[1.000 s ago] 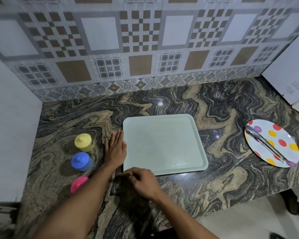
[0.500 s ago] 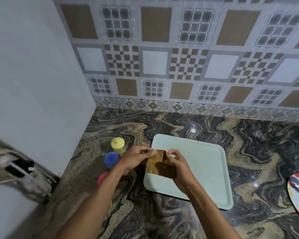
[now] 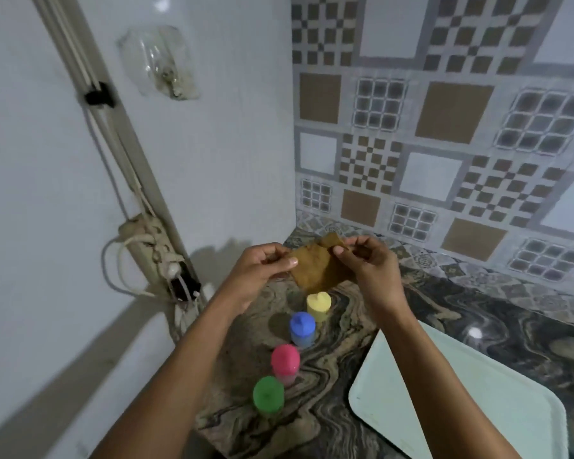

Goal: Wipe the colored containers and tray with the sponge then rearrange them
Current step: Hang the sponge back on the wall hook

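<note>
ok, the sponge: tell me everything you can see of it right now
The sponge is a thin, brown, rough-looking sheet, more cloth-like than blocky, limp and slightly crumpled. It is held up above the counter, spread between both hands. The left hand pinches its left edge, and the right hand pinches its top right corner, which folds over. Its lower part hangs free, just over the yellow container in this view; whether they touch cannot be told.

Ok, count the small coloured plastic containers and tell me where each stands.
4, in a row left of the pale green plastic tray: yellow container farthest, then blue, pink, and green nearest. None looks hidden.
</note>
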